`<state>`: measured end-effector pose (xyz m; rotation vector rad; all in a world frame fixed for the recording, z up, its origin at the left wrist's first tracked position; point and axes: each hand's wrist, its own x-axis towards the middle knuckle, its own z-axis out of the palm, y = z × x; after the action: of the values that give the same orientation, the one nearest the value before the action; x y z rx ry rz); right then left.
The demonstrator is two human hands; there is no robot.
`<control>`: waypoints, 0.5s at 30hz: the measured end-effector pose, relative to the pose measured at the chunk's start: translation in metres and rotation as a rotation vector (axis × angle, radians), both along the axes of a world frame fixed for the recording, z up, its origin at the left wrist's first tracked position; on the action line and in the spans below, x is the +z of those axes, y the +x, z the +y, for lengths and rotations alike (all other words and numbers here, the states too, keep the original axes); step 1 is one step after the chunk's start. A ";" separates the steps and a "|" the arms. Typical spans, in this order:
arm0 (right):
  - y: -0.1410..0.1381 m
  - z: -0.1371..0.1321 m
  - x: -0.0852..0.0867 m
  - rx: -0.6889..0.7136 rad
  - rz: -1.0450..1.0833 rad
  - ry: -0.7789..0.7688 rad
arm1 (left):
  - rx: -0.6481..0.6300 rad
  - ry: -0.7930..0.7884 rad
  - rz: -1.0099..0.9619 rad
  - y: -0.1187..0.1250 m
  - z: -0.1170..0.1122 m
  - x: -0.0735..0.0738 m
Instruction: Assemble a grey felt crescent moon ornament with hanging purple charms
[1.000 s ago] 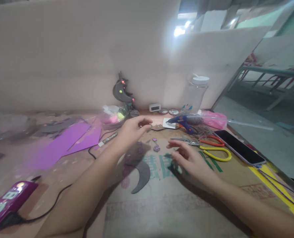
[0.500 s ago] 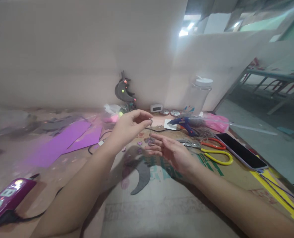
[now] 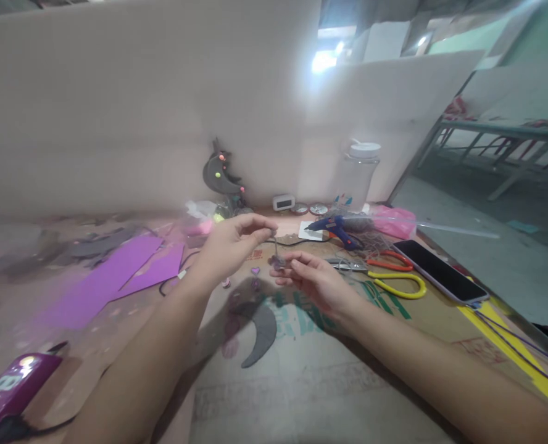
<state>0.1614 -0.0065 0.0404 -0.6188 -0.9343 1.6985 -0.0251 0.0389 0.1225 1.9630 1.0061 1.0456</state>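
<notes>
My left hand (image 3: 230, 246) is raised over the table, its thumb and forefinger pinched on the top of a thin string. A small purple charm (image 3: 276, 263) hangs from that string. My right hand (image 3: 313, 280) sits just below and to the right, fingers curled, pinching the charm from the side. Under both hands a grey crescent-shaped foam piece (image 3: 261, 330) lies flat on the cardboard sheet (image 3: 311, 382). Two tiny purple heart pieces (image 3: 255, 271) lie beside it.
Blue glue gun (image 3: 332, 227), orange-handled pliers (image 3: 389, 260) and yellow-handled pliers (image 3: 397, 283), and a phone (image 3: 445, 279) lie to the right. Purple foam sheets (image 3: 112, 277) are on the left, a magenta power strip (image 3: 10, 391) at front left. A plastic jar (image 3: 360, 172) and a grey moon ornament (image 3: 218, 176) stand by the wall.
My left hand lifted the string with the charm off the table. My right hand swung left and up from the cardboard and closed on the hanging charm.
</notes>
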 end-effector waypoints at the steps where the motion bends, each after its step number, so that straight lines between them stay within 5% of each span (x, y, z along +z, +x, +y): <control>1: 0.000 0.000 0.001 0.002 0.006 0.008 | -0.052 0.008 -0.023 -0.001 0.003 -0.002; 5: -0.001 -0.002 0.005 0.017 0.003 0.061 | -0.237 0.071 -0.113 -0.003 0.013 -0.007; 15: -0.002 -0.003 0.006 -0.006 -0.070 0.108 | -0.283 -0.027 -0.176 0.000 0.015 -0.012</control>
<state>0.1589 -0.0098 0.0459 -0.6119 -1.0656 1.6181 -0.0255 0.0539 0.1107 1.8870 0.6225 1.0177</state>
